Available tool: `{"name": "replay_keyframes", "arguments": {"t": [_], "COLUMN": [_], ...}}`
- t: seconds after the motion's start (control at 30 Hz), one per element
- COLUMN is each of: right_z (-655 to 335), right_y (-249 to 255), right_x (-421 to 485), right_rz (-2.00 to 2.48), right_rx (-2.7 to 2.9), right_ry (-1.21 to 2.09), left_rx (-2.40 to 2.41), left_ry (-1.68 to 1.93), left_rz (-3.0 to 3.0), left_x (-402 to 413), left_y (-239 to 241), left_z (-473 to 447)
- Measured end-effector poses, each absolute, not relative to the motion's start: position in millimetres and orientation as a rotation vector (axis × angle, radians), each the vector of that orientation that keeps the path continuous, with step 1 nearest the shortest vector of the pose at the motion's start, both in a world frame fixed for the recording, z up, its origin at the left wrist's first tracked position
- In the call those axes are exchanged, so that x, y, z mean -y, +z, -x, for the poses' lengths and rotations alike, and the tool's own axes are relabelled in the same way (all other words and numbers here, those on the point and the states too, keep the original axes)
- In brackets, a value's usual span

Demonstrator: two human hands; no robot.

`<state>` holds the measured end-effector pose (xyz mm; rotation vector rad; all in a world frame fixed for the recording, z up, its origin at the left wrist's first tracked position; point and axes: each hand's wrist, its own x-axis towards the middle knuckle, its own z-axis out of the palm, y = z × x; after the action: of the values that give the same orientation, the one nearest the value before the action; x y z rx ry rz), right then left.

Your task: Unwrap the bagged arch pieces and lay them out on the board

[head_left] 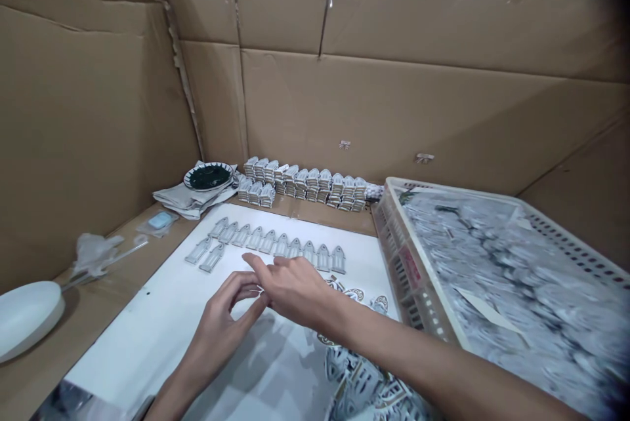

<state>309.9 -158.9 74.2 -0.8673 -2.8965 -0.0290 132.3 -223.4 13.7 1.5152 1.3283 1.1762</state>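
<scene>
My left hand (231,309) is over the white board (162,313), with thumb and fingers curled together in a pinch. Across its fingertips lies my right hand (298,286), bent at the knuckles with the fingers partly closed. Whatever sits between the two hands is mostly hidden; only a thin pale edge shows. Just beyond them, small grey arched, window-shaped pieces (282,244) lie flat in a row, with two more in front at the left. Under my right forearm is a heap of similar loose pieces (364,385), some with brown-gold patterned faces.
Stacks of arched pieces (305,181) line the cardboard wall (394,113). A plate (187,181) of dark green material rests on folded cloths (182,201) at back left. A plastic crate (394,257) of wrapped items stands right. A white bowl-like object (29,316) is at left.
</scene>
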Motion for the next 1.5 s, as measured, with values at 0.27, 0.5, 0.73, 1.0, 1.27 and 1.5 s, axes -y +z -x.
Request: {"name": "replay_keyframes", "arguments": {"t": [0.27,0.5,0.73,1.0,1.27,1.5], "right_z": [-305.6,-319.3,-336.1,-361.3,-367.6,-362.6], "right_y": [76.8,96.2,98.5,102.8,112.3,108.1], "right_x": [164.2,139.1,114.8,94.4,91.3,93.9], "right_rz": [0.791,0.902,1.031,1.297,1.451,1.677], "right_rx": [2.904,2.811,2.719,2.819,2.866,3.062], "right_ry": [-0.005,0.145,0.234,0.268,0.34,0.612], "left_rx": [-1.402,-1.762,-1.841,-1.949,-1.933,-1.921], "left_ry": [1.226,1.277,1.115,0.865,0.828,0.834], "left_rz": [-1.714,-2.096,-2.204,-2.236,-2.316,-2.378], "left_x": [231.9,230.9,224.9,214.7,206.0,203.3], "left_y": [8.0,4.7,-18.0,-21.8,-16.6,-12.6], "left_z": [-113.3,-69.2,-59.2,-60.1,-57.4,-60.5]}}
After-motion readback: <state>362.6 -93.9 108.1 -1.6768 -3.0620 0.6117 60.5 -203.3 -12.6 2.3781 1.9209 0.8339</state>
